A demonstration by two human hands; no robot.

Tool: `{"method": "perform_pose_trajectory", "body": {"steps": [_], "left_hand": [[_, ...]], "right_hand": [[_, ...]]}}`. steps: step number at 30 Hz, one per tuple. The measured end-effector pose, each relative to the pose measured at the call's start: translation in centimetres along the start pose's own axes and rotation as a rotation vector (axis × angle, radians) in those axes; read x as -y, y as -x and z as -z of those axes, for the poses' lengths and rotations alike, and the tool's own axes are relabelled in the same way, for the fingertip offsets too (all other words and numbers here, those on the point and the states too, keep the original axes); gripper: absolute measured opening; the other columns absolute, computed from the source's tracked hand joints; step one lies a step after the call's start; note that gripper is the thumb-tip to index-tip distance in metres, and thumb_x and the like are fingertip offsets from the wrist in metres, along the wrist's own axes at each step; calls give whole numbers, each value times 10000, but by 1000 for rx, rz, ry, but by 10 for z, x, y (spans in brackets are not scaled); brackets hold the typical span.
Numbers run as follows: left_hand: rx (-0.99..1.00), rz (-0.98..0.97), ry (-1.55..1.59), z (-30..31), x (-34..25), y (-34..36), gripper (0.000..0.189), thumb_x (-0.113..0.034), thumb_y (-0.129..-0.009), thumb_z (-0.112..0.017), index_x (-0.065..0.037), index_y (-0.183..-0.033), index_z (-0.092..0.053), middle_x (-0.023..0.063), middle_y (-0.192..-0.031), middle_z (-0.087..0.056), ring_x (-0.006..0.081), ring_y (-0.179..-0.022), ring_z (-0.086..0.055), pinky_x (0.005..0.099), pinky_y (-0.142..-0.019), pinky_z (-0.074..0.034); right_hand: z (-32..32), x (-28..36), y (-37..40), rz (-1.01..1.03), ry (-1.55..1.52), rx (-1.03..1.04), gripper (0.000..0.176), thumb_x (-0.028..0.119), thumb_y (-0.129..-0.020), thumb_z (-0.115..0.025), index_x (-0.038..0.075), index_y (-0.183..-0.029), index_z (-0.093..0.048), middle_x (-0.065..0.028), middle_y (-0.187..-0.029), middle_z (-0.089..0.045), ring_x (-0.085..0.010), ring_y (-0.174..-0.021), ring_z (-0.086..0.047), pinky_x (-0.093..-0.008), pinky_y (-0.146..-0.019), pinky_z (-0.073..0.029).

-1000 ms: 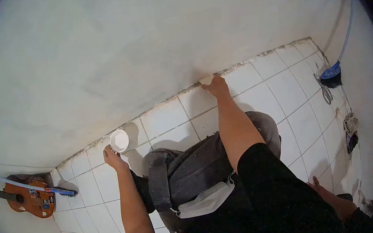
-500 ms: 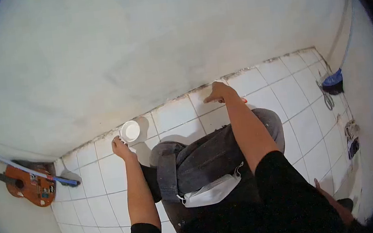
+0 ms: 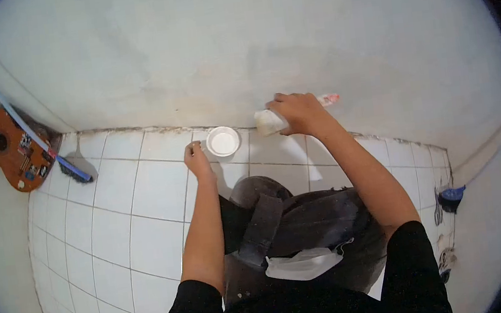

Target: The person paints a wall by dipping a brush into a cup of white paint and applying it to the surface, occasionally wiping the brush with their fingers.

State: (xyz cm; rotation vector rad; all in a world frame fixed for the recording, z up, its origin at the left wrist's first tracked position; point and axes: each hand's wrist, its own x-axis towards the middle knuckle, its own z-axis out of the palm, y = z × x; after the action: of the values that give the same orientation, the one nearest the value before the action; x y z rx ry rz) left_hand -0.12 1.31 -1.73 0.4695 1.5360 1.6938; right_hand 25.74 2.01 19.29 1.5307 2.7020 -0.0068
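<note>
My right hand (image 3: 298, 114) is wrapped round a paintbrush (image 3: 268, 122) in front of the lower wall. Its broad pale bristles point left, and the red and white handle end sticks out to the right behind my fingers. A small round white bowl (image 3: 223, 141) sits on the tiles close to the foot of the wall. Just left of the bowl, my left hand (image 3: 196, 158) is closed with curled fingers, its fingertips near the rim. I cannot tell what, if anything, is in it.
The pale wall (image 3: 177, 53) rises ahead of white floor tiles (image 3: 155, 186). An orange guitar (image 3: 18, 149) leans at left beside a blue brush (image 3: 76, 170) on a long pole. Scissors (image 3: 438, 212) and a blue item (image 3: 451, 196) are at right. A white face mask (image 3: 305, 265) lies on my lap.
The view has swung right. My right hand has come up from the floor by the wall with the paintbrush, now plainly in its grip. My left hand stays beside the bowl.
</note>
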Motion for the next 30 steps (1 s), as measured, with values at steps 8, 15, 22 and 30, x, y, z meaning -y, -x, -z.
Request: {"method": "perform_pose_trajectory", "body": {"steps": [8, 15, 22, 30], "left_hand": [[-5, -23, 36, -2, 6, 2, 154, -197, -875, -580, -52, -883, -631, -34, -680, -453, 63, -577, -382, 237, -508, -316], [6, 73, 23, -5, 9, 1, 156, -181, -894, -562, -42, -899, -633, -38, -678, -446, 66, -583, -368, 245, -529, -308], [32, 110, 56, -2, 19, -7, 203, -167, -871, -596, 19, -928, -652, 56, -833, -618, 153, -783, -536, 295, -738, -430], [33, 0, 65, -2, 22, -6, 160, -189, -896, -572, -38, -894, -626, -47, -661, -423, 60, -569, -351, 242, -512, -287]], "right_hand": [[-19, 70, -84, 408, 305, -59, 380, 196, -590, -822, 107, -902, -626, -49, -873, -652, -267, -784, -685, -389, -621, -542], [-39, 84, -105, 444, 415, 12, 275, 182, -583, -819, 129, -794, -650, -26, -820, -658, -222, -768, -695, -347, -588, -524], [-43, 89, -112, 429, 503, 100, 271, 195, -594, -815, 140, -811, -662, -19, -824, -664, -205, -768, -700, -330, -596, -534], [-48, 95, -112, 447, 501, 38, 259, 177, -588, -806, 136, -803, -667, -31, -822, -674, -215, -752, -702, -333, -591, -531]]}}
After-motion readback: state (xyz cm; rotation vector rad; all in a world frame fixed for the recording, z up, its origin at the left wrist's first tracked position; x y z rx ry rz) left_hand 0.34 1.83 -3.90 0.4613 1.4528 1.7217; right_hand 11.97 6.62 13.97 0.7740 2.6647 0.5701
